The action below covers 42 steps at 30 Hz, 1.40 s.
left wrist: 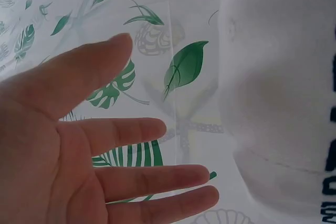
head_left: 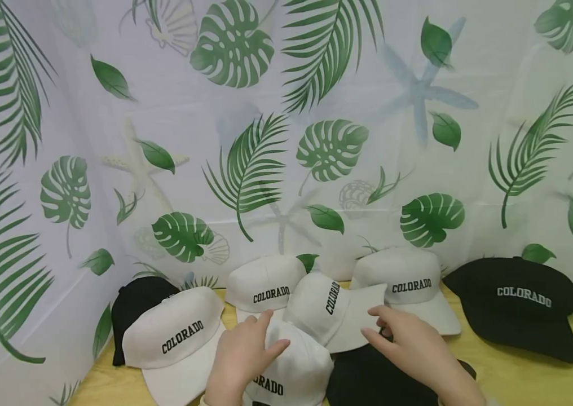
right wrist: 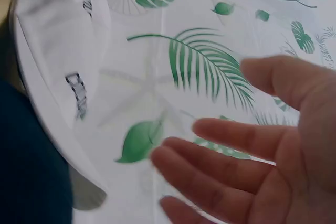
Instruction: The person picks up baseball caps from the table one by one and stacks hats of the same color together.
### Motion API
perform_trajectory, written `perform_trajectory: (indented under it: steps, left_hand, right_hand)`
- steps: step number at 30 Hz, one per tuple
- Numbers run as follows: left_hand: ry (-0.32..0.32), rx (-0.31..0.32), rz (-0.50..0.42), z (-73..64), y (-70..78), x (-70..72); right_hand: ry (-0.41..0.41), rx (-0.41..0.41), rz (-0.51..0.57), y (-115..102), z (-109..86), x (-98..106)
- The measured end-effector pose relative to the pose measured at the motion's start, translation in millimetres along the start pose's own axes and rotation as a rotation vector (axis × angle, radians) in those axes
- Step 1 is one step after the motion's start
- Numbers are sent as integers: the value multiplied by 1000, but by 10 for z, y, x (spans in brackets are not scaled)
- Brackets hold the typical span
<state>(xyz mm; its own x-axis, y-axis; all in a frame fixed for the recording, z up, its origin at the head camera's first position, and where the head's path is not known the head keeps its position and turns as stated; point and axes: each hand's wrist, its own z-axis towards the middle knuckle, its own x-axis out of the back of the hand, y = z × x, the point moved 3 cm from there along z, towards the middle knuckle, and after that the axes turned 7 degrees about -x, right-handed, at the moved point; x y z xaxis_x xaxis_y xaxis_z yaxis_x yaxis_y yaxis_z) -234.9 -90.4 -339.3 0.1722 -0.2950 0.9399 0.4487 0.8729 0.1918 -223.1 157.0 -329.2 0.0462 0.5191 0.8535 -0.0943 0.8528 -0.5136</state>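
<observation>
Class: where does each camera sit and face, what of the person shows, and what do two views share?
Head: on the head, facing forward and down at white fabric caps and black fabric caps; left hand and right hand show.
Left wrist: on that wrist, facing past the left hand toward a white sheet with green leaves.
Right wrist: on that wrist, facing past the right hand toward that sheet.
Head and left wrist share the left hand and sheet.
</observation>
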Motion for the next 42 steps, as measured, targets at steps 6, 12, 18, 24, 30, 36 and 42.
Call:
perform_trajectory:
  steps: [6, 12, 18, 24, 30, 36, 42]
  left_hand:
    - [22, -24, -15, -4, -20, 12]
    - [-22, -12, -66, -38, -136, -56]
    - [-55, -27, -164, -95, -370, -152]
    - [-92, -30, -276, -40, -573, -267]
    - [-162, 3, -510, 124, -765, -364]
    - [-213, 89, -622, 270, -933, -467]
    - [-272, 134, -723, 354, -1019, -574]
  right_hand:
    - [41, 5, 112, -61, 32, -80]
    - [49, -6, 120, -86, 47, -144]
    - [45, -8, 107, -80, 44, -176]
    - [23, -26, 91, -37, 12, -170]
    - [13, -48, 63, 80, -8, -149]
    - [12, -66, 40, 190, -36, -95]
    - [25, -50, 38, 224, -50, -62]
